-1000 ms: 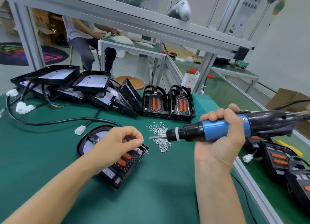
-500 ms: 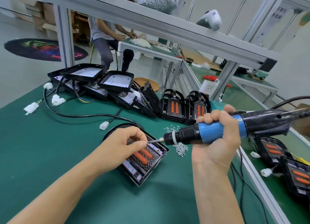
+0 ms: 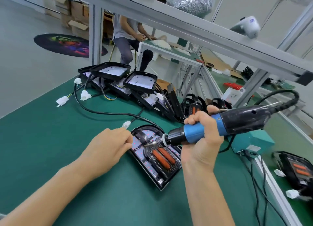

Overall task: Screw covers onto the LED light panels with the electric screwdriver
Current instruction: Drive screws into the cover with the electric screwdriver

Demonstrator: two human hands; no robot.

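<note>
- LED panel (image 3: 153,159) with cover lies flat on the green surface (image 3: 50,141), between the two hands.
- Electric screwdriver (image 3: 211,129) bit tip sits at the panel's upper left; no screw visible there, too small to tell.
- Right hand (image 3: 201,141) fingers clamped round the blue barrel.
- Left hand (image 3: 108,146) fingers bunched together at the bit tip, apparently pinching a screw.
- Open panels (image 3: 118,80) stacked behind: much work appears left.
</note>
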